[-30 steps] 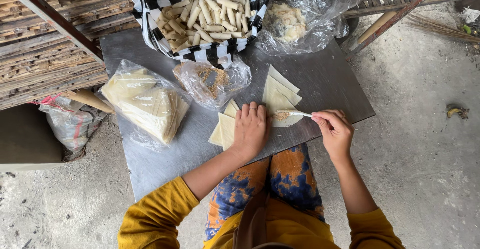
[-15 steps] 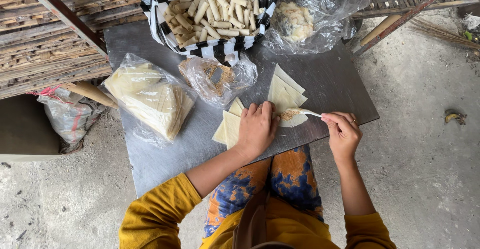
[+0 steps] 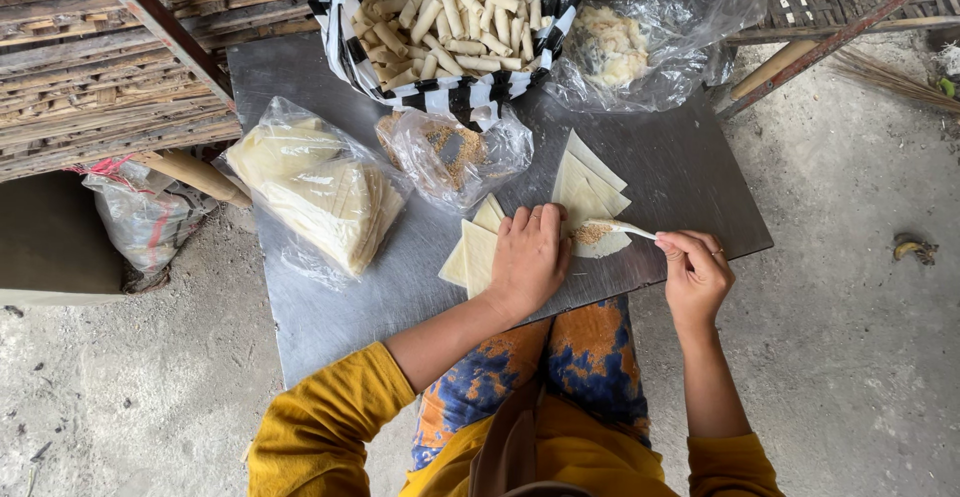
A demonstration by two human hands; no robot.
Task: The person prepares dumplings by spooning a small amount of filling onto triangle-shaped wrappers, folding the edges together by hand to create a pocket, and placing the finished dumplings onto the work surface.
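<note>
The left hand [image 3: 528, 257] lies flat, fingers together, pinning a thin pale triangular pastry sheet [image 3: 590, 202] at the metal table's [image 3: 330, 307] five o'clock. The right hand [image 3: 695, 272], at three o'clock of it, pinches a small white spoon [image 3: 618, 226] heaping brown filling [image 3: 594, 233]. The sheet looks light, floppy and tearable; best lifted by its edges.

Dull, smooth metal tabletop [image 3: 330, 307]; glossy, crinkled clear plastic bag [image 3: 310, 192] over matt, pale dough sheets [image 3: 585, 192]; rough concrete floor [image 3: 860, 357]; weathered wooden slats [image 3: 90, 87] alongside.
</note>
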